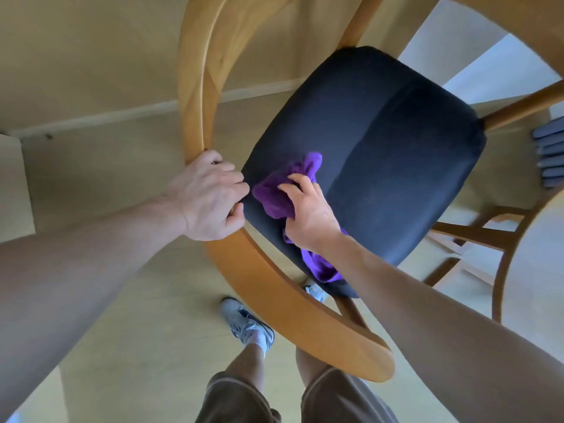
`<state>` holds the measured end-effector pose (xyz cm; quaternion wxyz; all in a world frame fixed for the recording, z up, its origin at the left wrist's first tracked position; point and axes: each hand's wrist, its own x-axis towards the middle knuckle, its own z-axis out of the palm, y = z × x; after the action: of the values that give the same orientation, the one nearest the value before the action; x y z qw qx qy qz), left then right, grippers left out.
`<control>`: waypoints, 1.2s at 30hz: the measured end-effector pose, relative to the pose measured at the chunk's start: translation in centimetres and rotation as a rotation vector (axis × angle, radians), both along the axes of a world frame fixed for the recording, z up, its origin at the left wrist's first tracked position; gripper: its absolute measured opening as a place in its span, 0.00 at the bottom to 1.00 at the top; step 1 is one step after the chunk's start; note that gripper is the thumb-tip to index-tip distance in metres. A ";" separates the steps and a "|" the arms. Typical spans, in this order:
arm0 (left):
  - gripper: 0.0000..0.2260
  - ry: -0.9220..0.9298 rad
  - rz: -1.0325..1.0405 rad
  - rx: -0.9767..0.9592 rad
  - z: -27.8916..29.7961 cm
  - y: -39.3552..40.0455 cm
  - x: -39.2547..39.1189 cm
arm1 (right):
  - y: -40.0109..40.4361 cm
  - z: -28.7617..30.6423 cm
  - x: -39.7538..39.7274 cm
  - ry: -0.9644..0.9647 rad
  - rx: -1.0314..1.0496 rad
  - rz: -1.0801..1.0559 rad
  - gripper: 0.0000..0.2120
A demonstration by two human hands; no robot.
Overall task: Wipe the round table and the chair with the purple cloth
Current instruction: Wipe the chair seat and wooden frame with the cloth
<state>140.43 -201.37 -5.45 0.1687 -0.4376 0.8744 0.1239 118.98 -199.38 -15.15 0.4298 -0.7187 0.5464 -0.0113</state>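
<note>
Purple cloth (276,196), crumpled, in right hand (308,213) grip on dark padded seat (381,154); left hand (207,199) grips curved wooden backrest (274,288)

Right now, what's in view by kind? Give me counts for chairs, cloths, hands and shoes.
Wooden chairs: 2, the navy-seated chair and a second chair at right
Purple cloth: 1
Hands: 2, left hand, right hand
Grey shoes: 2, one and another
Total: 7
</note>
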 end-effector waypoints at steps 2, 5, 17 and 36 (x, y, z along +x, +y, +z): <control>0.15 0.046 -0.002 -0.012 0.0 0.2 0.0 | -1.2 -0.9 3.6 0.055 -0.022 0.134 0.34; 0.16 0.065 -0.006 -0.006 -0.4 0.1 0.5 | -0.4 -3.0 7.1 0.333 -0.082 0.452 0.28; 0.06 0.144 -0.018 -0.038 -0.7 0.0 0.8 | 4.7 -2.9 1.7 0.405 -0.143 0.736 0.14; 0.04 0.170 -0.022 -0.067 -1.0 -0.3 0.8 | 5.0 -5.2 1.3 0.436 -0.033 0.686 0.19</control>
<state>141.27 -201.69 -6.42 0.0805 -0.4210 0.8941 0.1296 120.28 -194.42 -20.32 0.2710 -0.8517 0.3531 0.2765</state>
